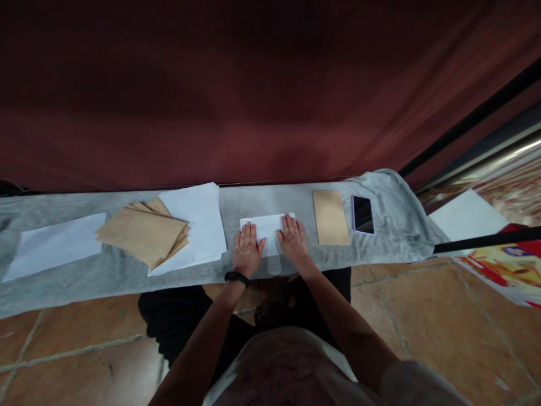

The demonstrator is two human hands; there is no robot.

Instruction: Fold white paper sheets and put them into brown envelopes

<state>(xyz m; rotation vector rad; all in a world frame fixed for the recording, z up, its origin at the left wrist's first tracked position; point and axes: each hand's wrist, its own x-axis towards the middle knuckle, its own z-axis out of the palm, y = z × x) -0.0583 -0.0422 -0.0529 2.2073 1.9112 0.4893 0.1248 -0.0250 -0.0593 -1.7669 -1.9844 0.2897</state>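
A white sheet of paper (pixel 269 226), apparently folded, lies on the grey cloth right in front of me. My left hand (pixel 247 252) presses flat on its left end, fingers stretched out and thumb apart. On its right end rests my right hand (pixel 292 239), also flat with the fingers spread. A single brown envelope (pixel 332 219) lies just right of my right hand. To the left of my left hand is a stack of white sheets (pixel 203 220), with a fanned pile of brown envelopes (pixel 143 231) partly on top of it.
Grey cloth (pixel 287 197) covers the narrow table. At far left lies another white sheet (pixel 59 242); at right, a phone (pixel 363 215). A dark red curtain (pixel 236 141) hangs behind. Beyond the right end are a black bar (pixel 486 241) and a printed box (pixel 507 262).
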